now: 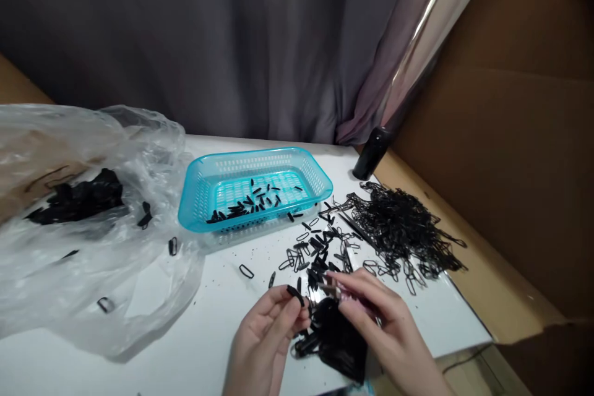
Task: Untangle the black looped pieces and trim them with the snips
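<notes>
Between thumb and fingertips, my left hand [271, 331] pinches a small black piece [295, 295]. To its right, my right hand [380, 315] is closed around a small pinkish tool, mostly hidden by the fingers, with its tip pointing toward my left hand. Under and between the hands lies a black plastic bag [341, 340]. Just beyond them, small black pieces and thin wire loops [297, 258] are scattered. A blue basket [199, 223] farther back holds many similar black pieces. A tangled heap of black loops [403, 229] sits at the right.
Crumpled clear plastic [153, 297] covers the left of the white table [218, 322], with black material [88, 195] inside or under it. A black cylinder [371, 153] stands tilted in view at the back right. Cardboard [510, 167] rises on the right; a grey curtain [208, 43] hangs behind.
</notes>
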{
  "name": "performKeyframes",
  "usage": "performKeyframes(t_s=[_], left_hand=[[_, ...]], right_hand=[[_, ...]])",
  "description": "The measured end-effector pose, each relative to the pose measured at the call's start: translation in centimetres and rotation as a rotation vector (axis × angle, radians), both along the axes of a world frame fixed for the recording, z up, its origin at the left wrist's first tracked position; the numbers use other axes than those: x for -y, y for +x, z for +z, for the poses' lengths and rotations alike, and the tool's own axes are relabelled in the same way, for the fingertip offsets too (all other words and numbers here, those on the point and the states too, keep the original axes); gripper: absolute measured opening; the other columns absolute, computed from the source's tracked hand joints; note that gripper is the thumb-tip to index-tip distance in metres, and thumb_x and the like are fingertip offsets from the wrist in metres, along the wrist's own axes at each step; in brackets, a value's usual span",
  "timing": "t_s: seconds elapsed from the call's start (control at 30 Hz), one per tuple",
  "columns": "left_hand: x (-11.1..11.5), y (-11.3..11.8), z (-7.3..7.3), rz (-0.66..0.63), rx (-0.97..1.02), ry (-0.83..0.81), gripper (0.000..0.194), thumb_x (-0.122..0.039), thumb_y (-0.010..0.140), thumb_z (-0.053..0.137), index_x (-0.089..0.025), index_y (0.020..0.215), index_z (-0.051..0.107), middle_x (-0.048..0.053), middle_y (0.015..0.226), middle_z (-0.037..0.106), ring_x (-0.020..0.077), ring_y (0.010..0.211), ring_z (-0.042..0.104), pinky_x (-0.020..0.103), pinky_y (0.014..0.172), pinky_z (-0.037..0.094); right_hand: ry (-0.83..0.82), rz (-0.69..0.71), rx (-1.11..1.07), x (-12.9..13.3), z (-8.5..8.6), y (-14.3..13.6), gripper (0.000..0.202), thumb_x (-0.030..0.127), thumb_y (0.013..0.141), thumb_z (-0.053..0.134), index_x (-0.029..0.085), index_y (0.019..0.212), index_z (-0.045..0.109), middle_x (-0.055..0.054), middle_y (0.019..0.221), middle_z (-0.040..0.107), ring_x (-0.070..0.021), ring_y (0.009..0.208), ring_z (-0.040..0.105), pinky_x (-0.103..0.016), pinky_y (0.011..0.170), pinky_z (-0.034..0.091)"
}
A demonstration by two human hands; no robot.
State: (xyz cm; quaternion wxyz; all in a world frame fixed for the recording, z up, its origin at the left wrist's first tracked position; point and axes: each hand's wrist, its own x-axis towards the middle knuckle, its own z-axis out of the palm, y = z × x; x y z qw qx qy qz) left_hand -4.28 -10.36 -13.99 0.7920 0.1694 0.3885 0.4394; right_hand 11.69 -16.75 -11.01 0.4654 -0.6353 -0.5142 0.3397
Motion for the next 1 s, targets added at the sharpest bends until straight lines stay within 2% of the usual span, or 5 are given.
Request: performKeyframes(t_s=[0.13, 0.3, 0.53, 0.83, 1.0], left_hand=[[0.1, -0.3, -0.1, -0.048, 0.049, 0.067, 0.031, -0.030, 0.057, 0.095, -0.014, 0.076, 0.076, 0.003, 0.069, 0.074, 0.0115, 0.058, 0.066, 0.016, 0.054, 0.056], [0.2, -0.6, -0.5, -0.046, 0.022, 0.134, 0.028, -0.030, 0.063, 0.092, -0.015, 0.080, 0.076, 0.001, 0.069, 0.072, 0.0090, 0.055, 0.064, 0.013, 0.053, 0.054], [0.1, -0.9, -1.0, -0.028, -0.064, 0.180, 0.032, -0.037, 0.065, 0.090, -0.015, 0.084, 0.076, 0.003, 0.075, 0.074, 0.0125, 0.066, 0.068, 0.014, 0.061, 0.057], [0.4, -1.0, -0.7, -0.036, -0.124, 0.251, 0.029, -0.039, 0.070, 0.087, -0.017, 0.084, 0.074, 0.002, 0.071, 0.072, 0.0119, 0.065, 0.067, 0.013, 0.063, 0.055], [0.5, -1.0, -0.9, -0.005, -0.148, 0.239, 0.032, -0.040, 0.067, 0.088, -0.016, 0.083, 0.073, 0.003, 0.072, 0.073, 0.0127, 0.064, 0.067, 0.014, 0.062, 0.055]], right_hand=[[0.015, 0.067, -0.041, -0.4, 0.2, -1.0, 0.023, 0.035, 0.095, 0.062, 0.035, 0.115, 0.073, -0.003, 0.106, 0.071, -0.0181, 0.097, 0.068, -0.022, 0.078, 0.055], [0.039, 0.036, -0.006, -0.4, -0.4, -1.3, 0.023, 0.031, 0.091, 0.067, 0.033, 0.113, 0.075, -0.004, 0.104, 0.076, -0.0184, 0.095, 0.071, -0.021, 0.076, 0.057], [0.102, -0.050, -0.035, -0.3, -0.2, -2.0, 0.024, 0.025, 0.083, 0.075, 0.035, 0.105, 0.079, -0.002, 0.097, 0.080, -0.0167, 0.081, 0.077, -0.017, 0.067, 0.060], [0.053, -0.045, -0.034, -0.1, 0.1, -2.2, 0.021, 0.025, 0.084, 0.072, 0.034, 0.101, 0.081, -0.003, 0.091, 0.081, -0.0182, 0.081, 0.077, -0.019, 0.068, 0.061], [0.058, -0.055, -0.050, 0.1, 0.1, -2.3, 0.022, 0.025, 0.083, 0.074, 0.035, 0.101, 0.081, -0.003, 0.091, 0.081, -0.0192, 0.084, 0.077, -0.020, 0.069, 0.061]])
